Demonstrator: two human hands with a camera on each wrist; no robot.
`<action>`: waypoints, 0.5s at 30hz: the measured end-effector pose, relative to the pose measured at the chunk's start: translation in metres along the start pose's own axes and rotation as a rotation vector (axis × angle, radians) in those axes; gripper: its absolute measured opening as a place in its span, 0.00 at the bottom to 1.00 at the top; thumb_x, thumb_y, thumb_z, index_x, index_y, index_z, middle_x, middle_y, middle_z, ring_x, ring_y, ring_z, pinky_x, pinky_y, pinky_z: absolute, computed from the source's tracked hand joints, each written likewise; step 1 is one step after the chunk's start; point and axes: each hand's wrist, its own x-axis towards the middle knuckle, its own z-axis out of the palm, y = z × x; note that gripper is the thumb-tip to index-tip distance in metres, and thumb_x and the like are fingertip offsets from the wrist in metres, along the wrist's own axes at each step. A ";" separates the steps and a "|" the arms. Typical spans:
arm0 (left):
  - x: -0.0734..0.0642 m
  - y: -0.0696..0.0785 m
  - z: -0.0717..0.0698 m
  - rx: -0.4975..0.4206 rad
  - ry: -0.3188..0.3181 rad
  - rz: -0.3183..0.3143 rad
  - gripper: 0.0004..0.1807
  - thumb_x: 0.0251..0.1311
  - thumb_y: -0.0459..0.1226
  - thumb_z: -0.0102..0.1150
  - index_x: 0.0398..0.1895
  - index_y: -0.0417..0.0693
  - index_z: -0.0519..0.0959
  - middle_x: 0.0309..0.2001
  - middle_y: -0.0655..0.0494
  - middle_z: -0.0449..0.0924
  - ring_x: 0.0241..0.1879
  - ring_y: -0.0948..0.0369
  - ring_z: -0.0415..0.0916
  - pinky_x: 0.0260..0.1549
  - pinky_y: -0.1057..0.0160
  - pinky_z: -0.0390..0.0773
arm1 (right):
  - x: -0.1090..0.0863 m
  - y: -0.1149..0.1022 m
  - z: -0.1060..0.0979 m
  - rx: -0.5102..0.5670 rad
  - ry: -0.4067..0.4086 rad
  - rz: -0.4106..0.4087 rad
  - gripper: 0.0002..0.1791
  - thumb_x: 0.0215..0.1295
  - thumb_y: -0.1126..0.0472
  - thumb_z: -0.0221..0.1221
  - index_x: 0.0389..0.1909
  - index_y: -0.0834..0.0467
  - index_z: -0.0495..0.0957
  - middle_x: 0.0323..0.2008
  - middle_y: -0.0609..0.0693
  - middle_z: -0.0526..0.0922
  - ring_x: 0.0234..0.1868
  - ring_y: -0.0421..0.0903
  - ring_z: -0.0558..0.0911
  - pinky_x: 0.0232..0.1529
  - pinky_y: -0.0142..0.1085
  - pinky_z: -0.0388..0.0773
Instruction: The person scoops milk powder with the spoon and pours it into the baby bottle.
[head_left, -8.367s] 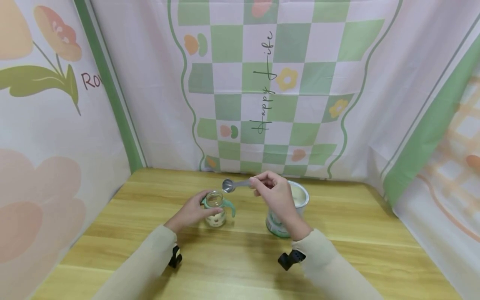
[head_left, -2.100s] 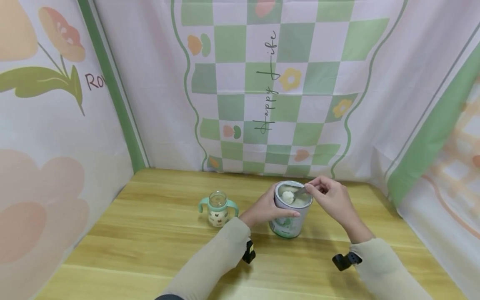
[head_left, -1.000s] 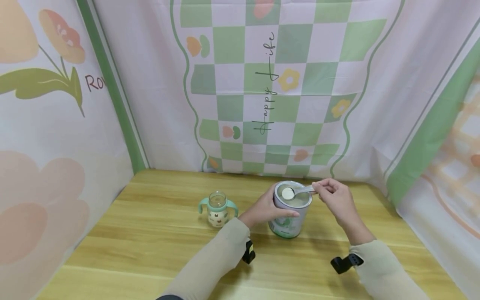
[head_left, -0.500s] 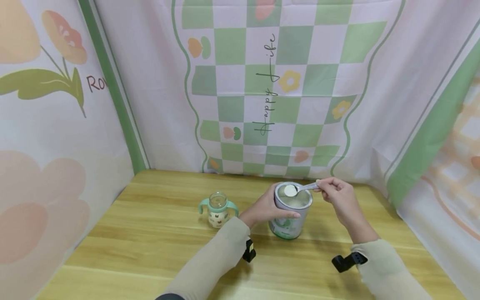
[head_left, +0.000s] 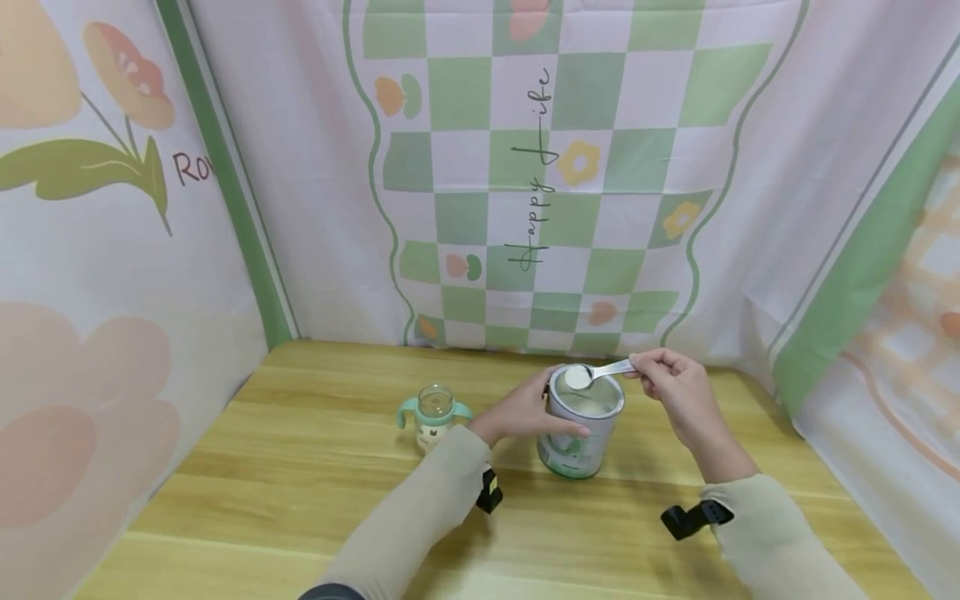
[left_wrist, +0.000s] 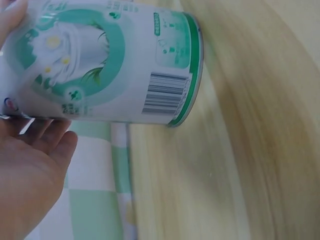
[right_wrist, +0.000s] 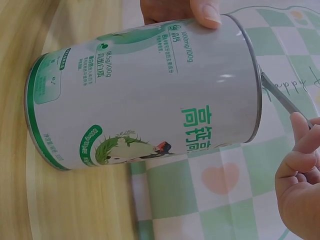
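Note:
A white and green milk powder tin (head_left: 576, 450) stands uncovered on the table, pale powder visible inside. My left hand (head_left: 519, 414) holds its side, thumb in front and fingers behind; in the left wrist view the fingers (left_wrist: 52, 137) lie along the tin's edge. My right hand (head_left: 678, 396) pinches the handle of a metal measuring spoon (head_left: 613, 367). The spoon's bowl, heaped with white powder (head_left: 578, 377), is level over the tin's mouth. Left of the tin stands a lidless baby bottle (head_left: 435, 402) with mint-green handles, partly covered by my left sleeve.
The wooden table (head_left: 300, 467) ends at a hanging checkered cloth (head_left: 517, 208) behind the tin. More printed cloth (head_left: 112, 267) hangs along the left side. A black wrist camera (head_left: 489, 492) sits under my left wrist, another black wrist camera (head_left: 693, 518) under my right.
Since the earliest frame, my left hand has gone from the bottle to the tin. The spoon, empty then, has scooped powder and risen to the rim. Just now my left hand shifts slightly left.

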 end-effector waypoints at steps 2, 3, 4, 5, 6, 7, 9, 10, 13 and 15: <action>-0.002 0.003 -0.003 0.033 0.003 -0.032 0.44 0.50 0.43 0.79 0.71 0.61 0.66 0.60 0.66 0.74 0.61 0.61 0.71 0.61 0.58 0.69 | 0.000 -0.001 0.001 0.004 0.001 0.004 0.06 0.70 0.63 0.62 0.34 0.61 0.82 0.26 0.43 0.85 0.26 0.36 0.75 0.28 0.25 0.74; -0.004 0.004 -0.005 0.046 0.004 -0.053 0.45 0.50 0.44 0.79 0.72 0.61 0.65 0.61 0.67 0.73 0.61 0.62 0.70 0.61 0.57 0.69 | 0.000 -0.002 0.002 0.007 0.001 0.007 0.06 0.70 0.64 0.62 0.34 0.62 0.82 0.26 0.43 0.85 0.26 0.36 0.75 0.28 0.25 0.74; -0.005 0.006 -0.006 0.058 0.005 -0.075 0.47 0.50 0.45 0.79 0.73 0.60 0.63 0.62 0.66 0.72 0.61 0.63 0.69 0.62 0.56 0.69 | -0.001 -0.002 0.003 0.007 0.002 0.008 0.06 0.70 0.64 0.62 0.34 0.62 0.82 0.26 0.43 0.85 0.26 0.36 0.75 0.28 0.25 0.74; -0.007 0.007 -0.008 0.069 0.006 -0.100 0.49 0.50 0.46 0.79 0.74 0.58 0.62 0.64 0.66 0.71 0.62 0.63 0.69 0.62 0.56 0.69 | -0.001 -0.003 0.004 0.006 0.002 0.011 0.07 0.70 0.63 0.62 0.34 0.63 0.81 0.26 0.43 0.85 0.26 0.36 0.75 0.28 0.25 0.74; -0.008 0.008 -0.009 0.079 0.007 -0.121 0.50 0.51 0.47 0.78 0.76 0.56 0.60 0.65 0.64 0.69 0.62 0.63 0.68 0.63 0.55 0.69 | -0.001 -0.003 0.004 0.003 0.002 0.014 0.07 0.70 0.63 0.62 0.35 0.64 0.81 0.26 0.43 0.84 0.26 0.36 0.75 0.28 0.25 0.75; -0.009 0.009 -0.011 0.086 0.007 -0.140 0.52 0.51 0.48 0.78 0.77 0.53 0.58 0.66 0.63 0.69 0.63 0.63 0.68 0.63 0.54 0.69 | -0.001 -0.003 0.005 -0.002 0.003 0.016 0.08 0.70 0.63 0.62 0.36 0.65 0.81 0.26 0.43 0.85 0.26 0.36 0.76 0.29 0.25 0.75; -0.012 0.012 -0.015 0.091 0.003 -0.167 0.55 0.52 0.48 0.77 0.79 0.50 0.54 0.68 0.60 0.67 0.64 0.62 0.68 0.65 0.53 0.67 | -0.002 -0.004 0.008 -0.008 0.002 0.020 0.09 0.70 0.62 0.62 0.37 0.67 0.80 0.27 0.44 0.85 0.27 0.36 0.76 0.29 0.25 0.76; -0.013 0.013 -0.017 0.092 0.001 -0.176 0.55 0.53 0.48 0.77 0.79 0.48 0.53 0.69 0.59 0.67 0.64 0.61 0.68 0.65 0.53 0.66 | -0.002 -0.005 0.009 -0.006 0.001 0.022 0.10 0.70 0.62 0.63 0.37 0.67 0.80 0.27 0.44 0.85 0.27 0.36 0.76 0.30 0.25 0.76; -0.016 0.017 -0.023 0.098 -0.004 -0.180 0.54 0.55 0.47 0.75 0.79 0.47 0.51 0.68 0.57 0.69 0.64 0.61 0.69 0.66 0.53 0.65 | -0.001 -0.006 0.013 -0.006 -0.009 0.017 0.08 0.70 0.61 0.63 0.36 0.63 0.81 0.27 0.44 0.85 0.27 0.35 0.76 0.30 0.26 0.76; -0.018 0.020 -0.026 0.119 -0.007 -0.182 0.53 0.56 0.47 0.74 0.79 0.48 0.53 0.66 0.57 0.71 0.63 0.61 0.70 0.66 0.55 0.65 | 0.000 -0.006 0.015 0.000 -0.014 0.013 0.07 0.70 0.61 0.63 0.34 0.61 0.81 0.27 0.44 0.85 0.27 0.35 0.76 0.30 0.26 0.76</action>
